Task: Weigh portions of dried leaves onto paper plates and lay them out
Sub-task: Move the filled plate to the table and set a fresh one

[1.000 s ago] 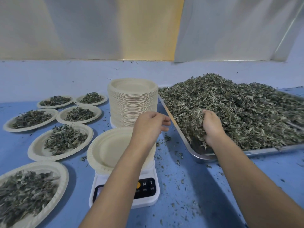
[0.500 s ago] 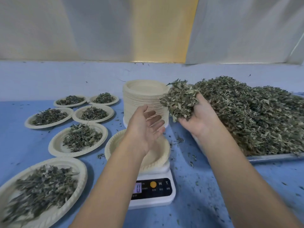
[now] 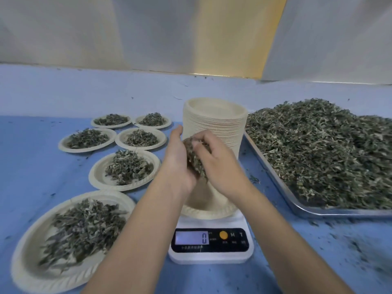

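Note:
A clump of dried leaves (image 3: 194,159) is held between my two hands above an empty paper plate (image 3: 209,206). That plate sits on a white digital scale (image 3: 211,240) whose display reads 0. My left hand (image 3: 177,160) cups the clump from the left. My right hand (image 3: 216,164) curls over it from the right. A big heap of dried leaves (image 3: 322,149) fills a metal tray (image 3: 305,209) to the right. Several filled paper plates (image 3: 125,168) lie at the left.
A tall stack of empty paper plates (image 3: 215,124) stands just behind my hands. The nearest filled plate (image 3: 70,238) sits at the lower left by my left forearm. Leaf crumbs are scattered over the blue table (image 3: 318,251). A wall rises behind the table.
My right hand scooped leaves out of the tray and carried them left over the scale plate. My left hand came up against the clump and now cups it.

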The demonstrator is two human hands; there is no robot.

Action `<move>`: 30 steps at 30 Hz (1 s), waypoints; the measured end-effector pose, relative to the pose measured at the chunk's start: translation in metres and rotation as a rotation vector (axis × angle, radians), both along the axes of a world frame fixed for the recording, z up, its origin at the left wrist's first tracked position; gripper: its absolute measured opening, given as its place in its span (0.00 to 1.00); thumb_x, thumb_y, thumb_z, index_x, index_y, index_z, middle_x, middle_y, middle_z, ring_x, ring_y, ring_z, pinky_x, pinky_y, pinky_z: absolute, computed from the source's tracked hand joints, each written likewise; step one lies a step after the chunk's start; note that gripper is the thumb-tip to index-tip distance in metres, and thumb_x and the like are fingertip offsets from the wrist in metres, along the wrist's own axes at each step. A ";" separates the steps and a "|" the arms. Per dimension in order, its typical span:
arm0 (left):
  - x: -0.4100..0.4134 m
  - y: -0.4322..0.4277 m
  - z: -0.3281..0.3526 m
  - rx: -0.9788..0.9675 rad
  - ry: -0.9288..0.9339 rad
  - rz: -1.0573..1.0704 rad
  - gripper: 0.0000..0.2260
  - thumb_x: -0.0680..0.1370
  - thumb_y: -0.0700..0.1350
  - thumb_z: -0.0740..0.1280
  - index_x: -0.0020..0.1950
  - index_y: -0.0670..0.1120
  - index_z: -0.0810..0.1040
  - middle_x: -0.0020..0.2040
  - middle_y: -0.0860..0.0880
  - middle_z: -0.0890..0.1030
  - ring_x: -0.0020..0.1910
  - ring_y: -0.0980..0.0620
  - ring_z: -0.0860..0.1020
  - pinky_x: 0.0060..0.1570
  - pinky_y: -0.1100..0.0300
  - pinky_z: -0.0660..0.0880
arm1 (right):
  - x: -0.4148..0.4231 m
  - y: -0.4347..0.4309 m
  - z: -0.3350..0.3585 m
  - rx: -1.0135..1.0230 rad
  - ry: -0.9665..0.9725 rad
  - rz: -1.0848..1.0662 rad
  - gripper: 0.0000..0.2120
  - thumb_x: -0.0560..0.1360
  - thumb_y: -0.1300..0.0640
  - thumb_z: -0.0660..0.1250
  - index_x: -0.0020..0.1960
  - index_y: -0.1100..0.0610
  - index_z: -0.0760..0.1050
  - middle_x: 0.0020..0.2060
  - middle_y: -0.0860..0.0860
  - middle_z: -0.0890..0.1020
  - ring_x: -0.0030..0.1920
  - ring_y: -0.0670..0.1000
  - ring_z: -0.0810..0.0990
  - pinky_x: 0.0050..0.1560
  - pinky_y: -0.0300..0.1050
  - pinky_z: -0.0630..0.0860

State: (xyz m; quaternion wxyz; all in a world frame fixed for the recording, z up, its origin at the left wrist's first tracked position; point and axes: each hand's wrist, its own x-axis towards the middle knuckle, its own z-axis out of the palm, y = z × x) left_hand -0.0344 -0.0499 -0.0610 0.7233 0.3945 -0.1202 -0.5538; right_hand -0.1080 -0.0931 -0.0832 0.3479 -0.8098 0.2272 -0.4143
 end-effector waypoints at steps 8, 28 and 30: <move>-0.001 -0.008 -0.014 0.188 -0.039 0.143 0.15 0.80 0.55 0.58 0.51 0.46 0.77 0.43 0.45 0.81 0.40 0.47 0.80 0.34 0.57 0.73 | -0.001 0.007 -0.013 0.034 0.079 -0.012 0.17 0.79 0.52 0.60 0.65 0.45 0.58 0.60 0.48 0.73 0.55 0.51 0.76 0.54 0.48 0.73; 0.021 -0.014 -0.017 0.031 0.113 0.274 0.12 0.83 0.49 0.55 0.47 0.45 0.73 0.36 0.46 0.78 0.23 0.51 0.75 0.22 0.63 0.74 | -0.016 -0.006 0.003 -0.015 0.035 -0.135 0.03 0.80 0.60 0.59 0.51 0.54 0.69 0.48 0.46 0.72 0.46 0.40 0.69 0.43 0.21 0.62; 0.023 -0.013 -0.014 0.024 0.100 0.303 0.14 0.83 0.48 0.54 0.42 0.44 0.71 0.32 0.47 0.75 0.21 0.53 0.72 0.20 0.67 0.71 | -0.016 -0.007 0.002 -0.002 0.051 -0.138 0.03 0.80 0.59 0.59 0.51 0.54 0.70 0.46 0.43 0.71 0.44 0.39 0.69 0.42 0.21 0.62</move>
